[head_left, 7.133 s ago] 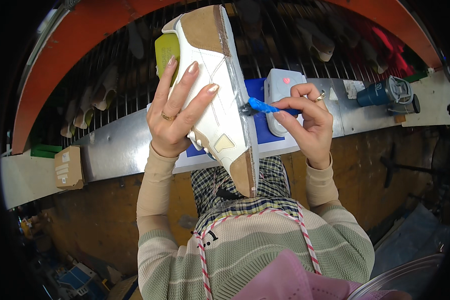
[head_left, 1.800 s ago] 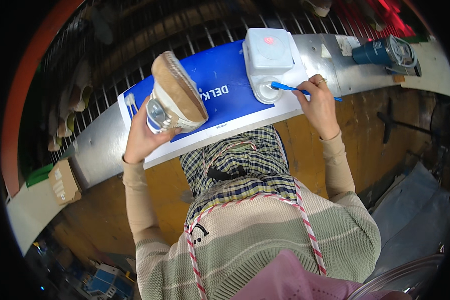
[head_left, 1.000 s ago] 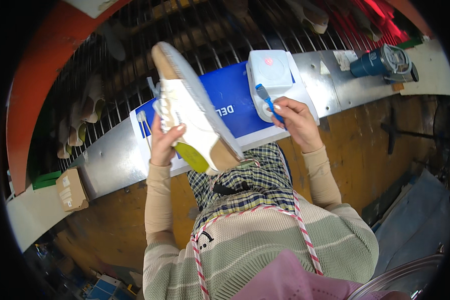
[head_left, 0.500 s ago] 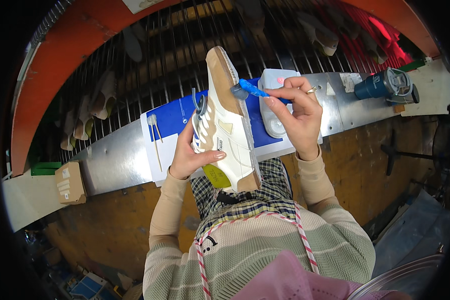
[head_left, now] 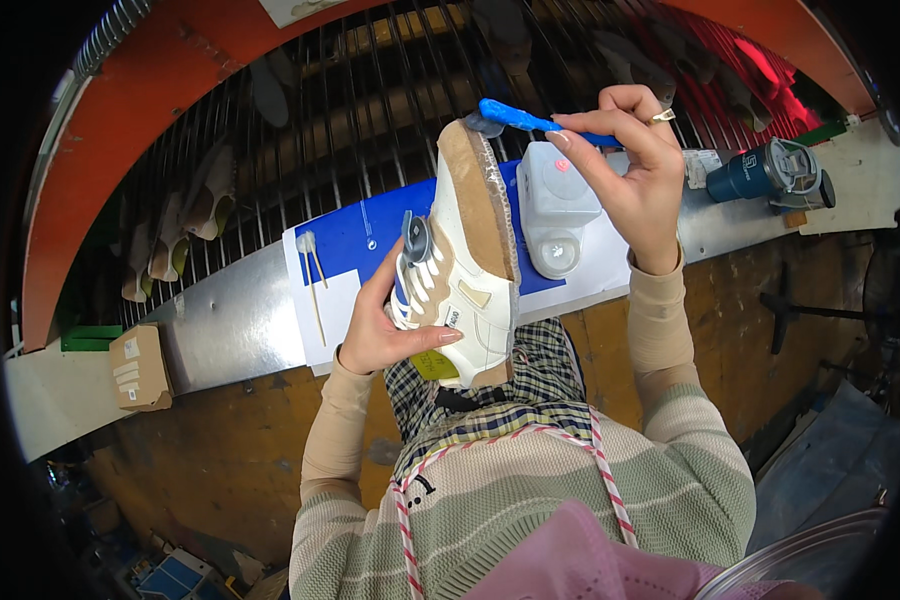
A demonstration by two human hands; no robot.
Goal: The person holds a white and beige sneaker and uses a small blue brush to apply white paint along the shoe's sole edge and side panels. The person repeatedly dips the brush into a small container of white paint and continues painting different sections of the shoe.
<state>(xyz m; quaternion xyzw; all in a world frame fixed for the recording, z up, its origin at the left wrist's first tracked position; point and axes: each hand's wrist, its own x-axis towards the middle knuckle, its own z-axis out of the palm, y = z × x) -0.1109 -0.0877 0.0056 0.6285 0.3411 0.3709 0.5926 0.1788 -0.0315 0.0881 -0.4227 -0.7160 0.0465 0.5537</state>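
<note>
Setting: metal bench shelf (head_left: 230,320) with a blue-and-white sheet (head_left: 355,245), below a dark wire rack (head_left: 370,100) framed in orange.
Right hand (head_left: 635,165): my fingers pressed together, pinching the blue-handled brush (head_left: 515,115); its head touches the toe end of the sole.
Left hand (head_left: 385,325): my fingers wrapped around the white-and-tan laced shoe (head_left: 465,270), thumb across its side; shoe raised over the bench, bare tan sole (head_left: 475,200) turned to the right.
Change: half a second ago the brush sat beside the sole's upper edge; now it is on the toe tip, and the shoe is tilted more upright. I judge the coating stroke is starting at the toe.
Beside: white box-shaped dispenser (head_left: 555,205) behind the shoe; two thin sticks (head_left: 315,280) on the sheet.
Further out: dark blue power tool (head_left: 770,175) at right; small cardboard box (head_left: 140,365) at left.
</note>
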